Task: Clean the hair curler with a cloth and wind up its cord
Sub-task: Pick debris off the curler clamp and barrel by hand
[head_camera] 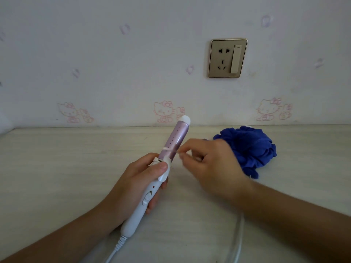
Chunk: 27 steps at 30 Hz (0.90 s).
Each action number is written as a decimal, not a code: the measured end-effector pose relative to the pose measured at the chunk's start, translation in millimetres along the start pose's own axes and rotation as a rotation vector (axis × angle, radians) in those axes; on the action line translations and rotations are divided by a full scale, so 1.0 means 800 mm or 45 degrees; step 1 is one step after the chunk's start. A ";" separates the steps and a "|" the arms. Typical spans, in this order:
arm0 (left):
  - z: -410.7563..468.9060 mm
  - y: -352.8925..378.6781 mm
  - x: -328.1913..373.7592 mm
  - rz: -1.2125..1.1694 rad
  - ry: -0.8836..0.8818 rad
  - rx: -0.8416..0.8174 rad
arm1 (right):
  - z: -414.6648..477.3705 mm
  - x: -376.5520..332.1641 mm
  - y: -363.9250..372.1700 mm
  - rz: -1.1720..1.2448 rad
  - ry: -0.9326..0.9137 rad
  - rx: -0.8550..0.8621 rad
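A person's two bare forearms reach in from the near edge over a pale, wood-grain counter [57, 168]. Nearest, a thin white power cord [117, 247] with a ribbed collar leaves the base of the hair curler [171, 145], a slim wand with a white plastic handle, a shiny pink metal barrel dotted with small holes, and a rounded white tip. The left hand [140, 177] grasps the handle, fingers wrapped round it and thumb lying near the barrel's base. The curler slants with its tip pointing far and slightly right, at the scene's centre. Another stretch of cord shows under the right forearm. Just right of the barrel, the right hand [214, 164] hovers with fingers curled and thumb and forefinger brought together; it is blurred, so I cannot tell whether it pinches anything. Behind that hand, a crumpled deep-blue cloth [250, 149] lies on the counter near the wall. Farther back, white wallpaper [114, 63] shows faint pink cartoon cats, and a gold-framed wall socket [228, 58] with a switch sits upper right.
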<state>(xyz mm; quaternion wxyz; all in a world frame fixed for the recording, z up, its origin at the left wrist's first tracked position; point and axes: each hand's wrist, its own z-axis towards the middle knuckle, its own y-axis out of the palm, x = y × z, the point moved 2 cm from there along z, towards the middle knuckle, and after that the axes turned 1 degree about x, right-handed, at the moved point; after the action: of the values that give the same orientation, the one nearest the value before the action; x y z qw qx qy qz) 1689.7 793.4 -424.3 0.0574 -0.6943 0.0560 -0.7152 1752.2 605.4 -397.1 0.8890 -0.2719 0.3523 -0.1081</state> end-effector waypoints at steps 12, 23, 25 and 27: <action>-0.004 0.001 0.003 -0.049 0.003 -0.053 | 0.015 0.016 -0.015 0.023 0.104 0.099; -0.005 0.001 0.004 -0.022 -0.001 -0.077 | 0.012 0.014 -0.011 -0.006 0.068 0.079; -0.004 0.001 0.005 -0.019 -0.014 -0.103 | 0.024 0.024 -0.024 0.006 0.135 0.144; -0.002 0.002 0.006 -0.008 -0.017 -0.113 | 0.022 0.024 -0.024 -0.001 0.119 0.156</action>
<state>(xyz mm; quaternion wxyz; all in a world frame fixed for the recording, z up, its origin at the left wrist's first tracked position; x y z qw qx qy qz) 1687.8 791.0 -419.8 0.0248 -0.7012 0.0851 -0.7074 1778.3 589.3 -386.5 0.8865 -0.2117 0.3860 -0.1425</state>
